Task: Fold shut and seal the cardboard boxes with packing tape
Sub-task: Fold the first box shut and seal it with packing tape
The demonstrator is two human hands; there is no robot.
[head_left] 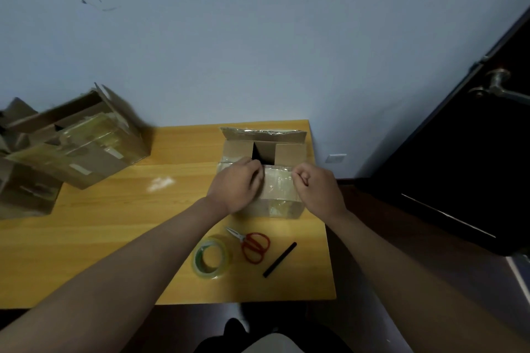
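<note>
1. The cardboard box [262, 172] stands at the far right of the wooden worktop [120, 226], near the wall. Its two short side flaps are folded in with a dark gap between them, the far long flap [263, 135] stands up, and the near long flap is being pressed down.
2. The left hand [236, 188] lies on the near flap, its fingers [253, 170] curled at the flap's edge by the gap. The right hand [315, 188] is bunched into a loose fist on the flap's right part; whether it pinches anything I cannot tell.
3. To do this step well, I judge the near flap should be held flat and square on the side flaps, then the far flap brought down to meet it edge to edge, so the seam is straight for taping.
4. The tape roll [211, 258] lies just in front of the box, the red-handled scissors [252, 245] beside it, and a black stick [279, 259] to the right. All are within easy reach.
5. Other boxes [77, 146], with glossy tape on them, are piled at the far left.
6. No brand, label or writing can be read anywhere.
</note>
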